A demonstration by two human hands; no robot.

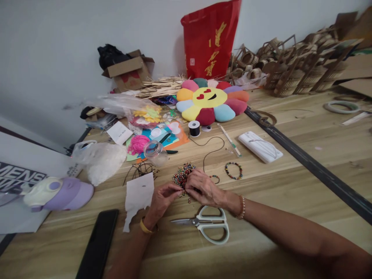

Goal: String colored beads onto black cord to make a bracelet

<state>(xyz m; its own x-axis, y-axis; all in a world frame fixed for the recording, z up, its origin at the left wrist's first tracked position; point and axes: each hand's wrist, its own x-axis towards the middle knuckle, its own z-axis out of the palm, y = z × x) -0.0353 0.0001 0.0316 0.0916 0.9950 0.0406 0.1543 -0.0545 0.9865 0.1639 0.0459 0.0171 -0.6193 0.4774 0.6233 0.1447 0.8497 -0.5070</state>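
Observation:
My left hand (162, 199) and my right hand (203, 188) meet at the near edge of a pile of small coloured beads (182, 173) on the wooden table (290, 182). Both hands have their fingers pinched together; what they pinch is too small to make out. A black cord (213, 149) runs from a black spool (194, 128) toward my right hand. One finished bead bracelet (233, 171) lies just right of the hands, and a short beaded piece (215, 177) lies next to my right hand. Pale green scissors (207, 223) lie just under my right wrist.
A torn white paper (138, 197), a black phone (99, 244) and a purple cap (62, 192) lie at the left. A clear jar (155, 151), pink yarn (137, 144), a flower cushion (209, 100), a white case (260, 146), a red bag (210, 40) and woven baskets (290, 66) lie farther back.

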